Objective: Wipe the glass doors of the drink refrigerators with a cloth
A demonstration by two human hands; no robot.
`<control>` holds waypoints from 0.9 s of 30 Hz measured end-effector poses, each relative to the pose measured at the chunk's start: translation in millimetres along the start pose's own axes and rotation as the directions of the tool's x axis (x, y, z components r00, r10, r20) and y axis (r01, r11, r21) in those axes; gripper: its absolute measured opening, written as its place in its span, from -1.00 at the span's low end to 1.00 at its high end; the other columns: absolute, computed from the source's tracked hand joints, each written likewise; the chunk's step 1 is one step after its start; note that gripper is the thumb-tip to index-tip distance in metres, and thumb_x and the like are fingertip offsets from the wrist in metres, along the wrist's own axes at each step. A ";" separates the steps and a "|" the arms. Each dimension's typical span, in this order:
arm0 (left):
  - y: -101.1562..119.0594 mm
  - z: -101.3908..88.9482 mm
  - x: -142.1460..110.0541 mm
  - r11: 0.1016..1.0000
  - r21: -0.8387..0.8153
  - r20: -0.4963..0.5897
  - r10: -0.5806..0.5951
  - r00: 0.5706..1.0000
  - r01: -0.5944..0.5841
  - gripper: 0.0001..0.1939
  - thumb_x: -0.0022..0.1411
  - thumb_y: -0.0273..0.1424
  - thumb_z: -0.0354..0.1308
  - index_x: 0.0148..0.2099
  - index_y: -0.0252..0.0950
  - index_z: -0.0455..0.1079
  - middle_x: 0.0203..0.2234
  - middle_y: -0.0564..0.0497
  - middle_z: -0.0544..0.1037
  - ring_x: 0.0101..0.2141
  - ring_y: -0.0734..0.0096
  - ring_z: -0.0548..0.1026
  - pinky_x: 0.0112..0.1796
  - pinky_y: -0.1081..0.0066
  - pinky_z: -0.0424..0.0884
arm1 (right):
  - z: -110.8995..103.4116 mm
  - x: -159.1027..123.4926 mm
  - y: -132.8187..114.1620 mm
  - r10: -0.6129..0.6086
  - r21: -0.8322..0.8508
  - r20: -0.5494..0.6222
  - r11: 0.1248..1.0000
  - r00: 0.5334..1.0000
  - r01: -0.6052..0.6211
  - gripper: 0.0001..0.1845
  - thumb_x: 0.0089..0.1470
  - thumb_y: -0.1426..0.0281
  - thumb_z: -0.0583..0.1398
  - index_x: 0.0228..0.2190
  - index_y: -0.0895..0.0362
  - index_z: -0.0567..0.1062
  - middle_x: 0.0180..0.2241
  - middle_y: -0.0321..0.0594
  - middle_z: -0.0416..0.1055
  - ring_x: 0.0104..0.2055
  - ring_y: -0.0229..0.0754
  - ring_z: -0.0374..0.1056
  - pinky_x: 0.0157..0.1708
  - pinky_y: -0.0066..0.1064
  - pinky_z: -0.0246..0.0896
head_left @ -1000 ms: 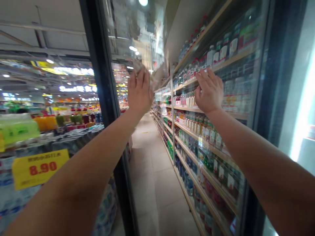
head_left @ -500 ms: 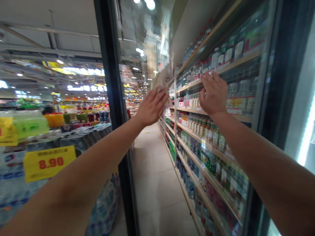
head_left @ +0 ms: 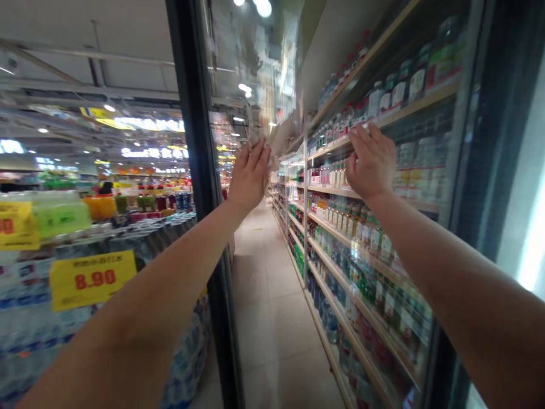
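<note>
A glass door (head_left: 272,318) in a black frame stands in front of me, at an angle. My left hand (head_left: 251,176) is raised against its upper part, fingers stretched over a pale, crumpled cloth (head_left: 273,163). Only the cloth's edges show past the fingers, so its exact kind is hard to make out. Higher on the right, my right hand (head_left: 373,162) rests at the glass with fingers bent and somewhat apart, holding nothing. Streaks and reflections (head_left: 283,74) cover the glass above my left hand.
Shelves of bottles (head_left: 374,238), seen in or through the glass, run back along the right beside a tiled floor (head_left: 266,272). At left stand stacked packs of bottled drinks (head_left: 34,318) with a yellow price sign (head_left: 93,279). A bright light strip (head_left: 532,244) glows far right.
My left hand has slid left across the glass with the cloth, toward the black frame. My right hand has stayed nearly in place. The whole view has shifted slightly.
</note>
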State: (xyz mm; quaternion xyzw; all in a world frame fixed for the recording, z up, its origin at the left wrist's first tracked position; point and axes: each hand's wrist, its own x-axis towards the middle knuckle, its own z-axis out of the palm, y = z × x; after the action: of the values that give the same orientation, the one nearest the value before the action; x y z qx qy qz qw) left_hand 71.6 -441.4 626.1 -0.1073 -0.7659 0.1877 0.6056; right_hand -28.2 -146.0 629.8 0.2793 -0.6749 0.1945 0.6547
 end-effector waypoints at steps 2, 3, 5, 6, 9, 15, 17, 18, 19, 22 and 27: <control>7.2 -0.1 -5.2 0.999 0.006 0.043 0.035 0.998 -0.035 -0.41 0.43 -0.40 -0.11 0.45 -0.34 -0.02 0.44 -0.08 0.02 0.45 0.29 -0.23 0.41 0.03 -0.06 | 0.6 -0.2 0.9 0.004 0.030 0.003 1.000 1.000 -0.004 -0.35 0.20 0.41 -0.03 0.31 0.04 0.27 0.35 -0.19 0.21 0.44 0.14 -0.02 0.32 0.26 -0.03; 11.9 0.3 -8.3 0.999 0.009 0.061 0.049 0.997 -0.049 -0.39 0.41 -0.43 -0.08 0.45 -0.30 -0.03 0.44 -0.04 0.03 0.45 0.30 -0.22 0.41 0.02 -0.02 | 1.1 -0.4 1.6 0.006 0.044 0.003 0.999 1.000 -0.007 -0.35 0.20 0.39 -0.04 0.31 0.02 0.27 0.35 -0.23 0.21 0.44 0.14 -0.02 0.32 0.26 -0.04; 26.3 3.1 -17.1 0.998 0.016 0.083 0.053 0.995 -0.055 -0.38 0.41 -0.46 -0.09 0.46 -0.26 -0.03 0.44 0.02 0.03 0.44 0.30 -0.19 0.41 0.05 0.01 | 2.8 -0.7 2.8 0.014 0.071 -0.001 0.997 1.000 -0.014 -0.36 0.21 0.34 -0.06 0.30 -0.07 0.27 0.36 -0.33 0.20 0.45 0.12 -0.03 0.34 0.24 -0.07; 36.5 5.7 -23.2 0.998 0.021 0.095 0.059 0.994 -0.061 -0.40 0.42 -0.48 -0.13 0.46 -0.26 -0.01 0.44 0.03 0.04 0.44 0.30 -0.17 0.41 0.09 0.00 | 4.0 -0.8 3.3 0.015 0.081 -0.008 0.997 1.000 -0.014 -0.36 0.21 0.32 -0.07 0.30 -0.09 0.27 0.35 -0.36 0.19 0.45 0.11 -0.03 0.34 0.23 -0.07; 77.5 17.7 -48.9 0.986 0.016 0.133 0.161 0.978 -0.165 -0.45 0.47 -0.51 -0.25 0.43 -0.23 0.12 0.41 0.07 0.12 0.43 0.28 -0.13 0.41 0.14 0.00 | 7.5 -0.8 4.4 0.013 0.078 -0.041 0.997 0.999 -0.010 -0.36 0.20 0.32 -0.08 0.28 -0.01 0.31 0.34 -0.30 0.21 0.44 0.12 0.00 0.33 0.20 -0.07; 138.6 36.1 -91.5 0.899 -0.096 0.059 0.433 0.900 -0.426 -0.51 0.49 -0.47 -0.11 0.39 -0.18 0.20 0.38 0.10 0.18 0.41 0.27 -0.01 0.35 0.18 0.18 | 7.7 -1.5 6.0 -0.027 0.030 -0.071 0.999 0.997 0.030 -0.39 0.20 0.40 -0.03 0.27 0.10 0.33 0.32 -0.10 0.25 0.41 0.13 0.05 0.30 0.19 0.00; 140.7 36.3 -88.5 0.902 -0.194 -0.016 0.391 0.920 -0.386 -0.47 0.49 -0.50 -0.13 0.44 -0.18 0.09 0.36 0.07 0.23 0.40 0.29 0.02 0.35 0.15 0.20 | 6.0 -3.9 5.7 -0.065 0.012 -0.107 0.998 0.992 0.067 -0.41 0.19 0.43 0.01 0.23 0.13 0.37 0.29 -0.04 0.31 0.39 0.16 0.09 0.27 0.19 0.03; 140.2 35.8 -83.7 0.905 -0.259 -0.072 0.331 0.941 -0.338 -0.44 0.49 -0.51 -0.16 0.46 -0.15 0.02 0.35 0.07 0.26 0.40 0.31 0.05 0.35 0.15 0.19 | 5.2 -6.1 5.0 -0.092 -0.002 -0.138 0.996 0.986 0.093 -0.44 0.19 0.43 0.03 0.20 0.15 0.41 0.26 -0.02 0.34 0.38 0.17 0.11 0.26 0.18 0.04; 139.7 35.2 -77.4 0.905 -0.323 -0.128 0.249 0.960 -0.278 -0.41 0.50 -0.52 -0.19 0.49 -0.12 -0.06 0.35 0.07 0.27 0.39 0.33 0.07 0.34 0.15 0.20 | 4.4 -9.1 4.0 -0.123 -0.013 -0.166 0.992 0.978 0.122 -0.46 0.19 0.43 0.05 0.18 0.16 0.44 0.24 -0.01 0.37 0.36 0.17 0.13 0.26 0.16 0.04; 142.0 33.9 -56.0 0.883 -0.459 -0.248 -0.018 0.969 -0.101 -0.37 0.51 -0.50 -0.25 0.52 -0.11 -0.27 0.38 -0.04 0.20 0.38 0.33 0.11 0.32 0.13 0.21 | 2.9 -21.8 -0.1 -0.202 0.004 -0.199 0.978 0.959 0.207 -0.51 0.22 0.40 0.07 0.14 0.15 0.47 0.21 -0.04 0.42 0.29 0.15 0.23 0.23 0.08 0.10; 154.6 31.9 -38.6 0.748 -0.664 -0.353 -0.309 0.883 -0.003 -0.39 0.54 -0.40 -0.27 0.52 -0.09 -0.35 0.44 -0.07 0.02 0.42 0.33 -0.02 0.37 0.12 0.09 | 2.8 -42.2 -8.5 -0.266 0.178 -0.198 0.937 0.943 0.302 -0.50 0.33 0.30 -0.04 0.15 0.17 0.47 0.01 -0.02 0.56 0.06 0.05 0.40 0.13 -0.06 0.27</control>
State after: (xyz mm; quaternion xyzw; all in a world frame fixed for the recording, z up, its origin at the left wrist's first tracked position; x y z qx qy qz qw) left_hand 40.5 -321.4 521.1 -0.2842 -0.6315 -0.1690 0.7014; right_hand -25.6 -149.1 586.8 0.4225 -0.5448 0.1897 0.6990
